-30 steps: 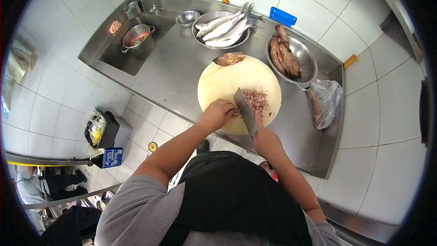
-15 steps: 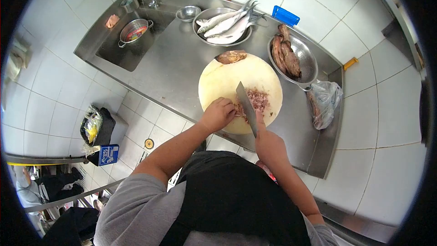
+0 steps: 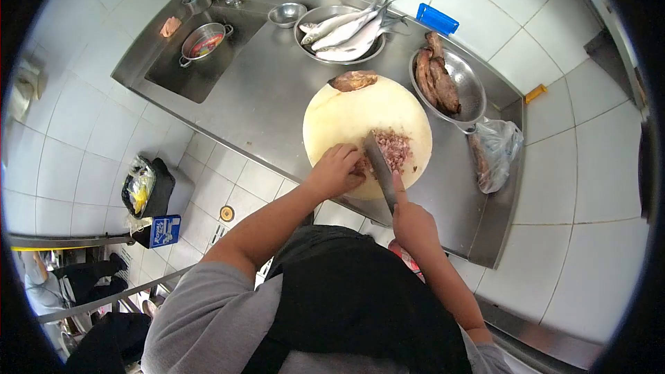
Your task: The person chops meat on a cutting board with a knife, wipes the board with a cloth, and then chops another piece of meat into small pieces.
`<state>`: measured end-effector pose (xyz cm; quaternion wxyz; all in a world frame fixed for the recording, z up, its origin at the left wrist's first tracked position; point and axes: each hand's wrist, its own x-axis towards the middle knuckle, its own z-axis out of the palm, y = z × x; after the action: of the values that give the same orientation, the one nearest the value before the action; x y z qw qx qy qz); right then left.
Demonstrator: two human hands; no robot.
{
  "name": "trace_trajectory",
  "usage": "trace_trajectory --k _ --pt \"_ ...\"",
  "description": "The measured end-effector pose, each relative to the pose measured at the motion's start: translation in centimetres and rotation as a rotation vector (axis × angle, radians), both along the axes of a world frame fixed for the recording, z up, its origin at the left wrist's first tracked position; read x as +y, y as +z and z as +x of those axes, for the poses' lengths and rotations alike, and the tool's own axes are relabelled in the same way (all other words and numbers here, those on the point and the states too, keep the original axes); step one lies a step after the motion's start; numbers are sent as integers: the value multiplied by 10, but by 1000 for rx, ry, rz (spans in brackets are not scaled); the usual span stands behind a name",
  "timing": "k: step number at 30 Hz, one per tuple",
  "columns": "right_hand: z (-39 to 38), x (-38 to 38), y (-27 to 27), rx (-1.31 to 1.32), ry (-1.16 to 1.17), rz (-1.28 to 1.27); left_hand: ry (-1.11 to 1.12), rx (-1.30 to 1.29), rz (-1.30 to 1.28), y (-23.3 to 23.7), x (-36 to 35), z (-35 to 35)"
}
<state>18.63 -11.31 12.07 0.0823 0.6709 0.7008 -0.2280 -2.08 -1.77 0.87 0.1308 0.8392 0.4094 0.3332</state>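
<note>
On the round, cream-coloured board (image 3: pixel 331 114), my right hand (image 3: pixel 413 225) grips a broad cleaver (image 3: pixel 381 168), its index finger stretched along the blade. Left of the blade, my left hand (image 3: pixel 337 170) rests on the board with curled fingers on a small reddish piece of meat (image 3: pixel 361 165). Finely chopped meat (image 3: pixel 393 148) is heaped on the blade's right side. A larger brown chunk of meat (image 3: pixel 352 81) lies at the board's far edge.
Behind the board stand a bowl of whole fish (image 3: pixel 345 36) and a small metal bowl (image 3: pixel 287 15). To the right are a colander (image 3: pixel 471 97) with brown meat and a plastic bag (image 3: pixel 500 156). A sink (image 3: pixel 166 76) holding a pot (image 3: pixel 206 41) is at left.
The cleaver blade has moved slightly down and to the right, its tip now lower beside the chopped meat. My left hand lies a little higher, its fingers more spread over the piece.
</note>
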Motion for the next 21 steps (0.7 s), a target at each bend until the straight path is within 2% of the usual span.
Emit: trace_trajectory --k 4,6,10,13,15,21 --pt "2 -2 4 24 10 11 -24 58 -126 -10 3 0" --pt "1 -4 2 59 14 54 14 -7 -186 -8 0 0" --pt "-2 -6 5 49 -6 -3 75 -13 -137 0 -1 3" --pt "-1 -6 -4 46 2 6 26 42 -145 7 1 6" --pt "-3 -7 -4 32 -58 12 -14 113 -52 2 2 7" --pt "-3 -8 9 56 -46 6 28 125 -102 -5 5 12"
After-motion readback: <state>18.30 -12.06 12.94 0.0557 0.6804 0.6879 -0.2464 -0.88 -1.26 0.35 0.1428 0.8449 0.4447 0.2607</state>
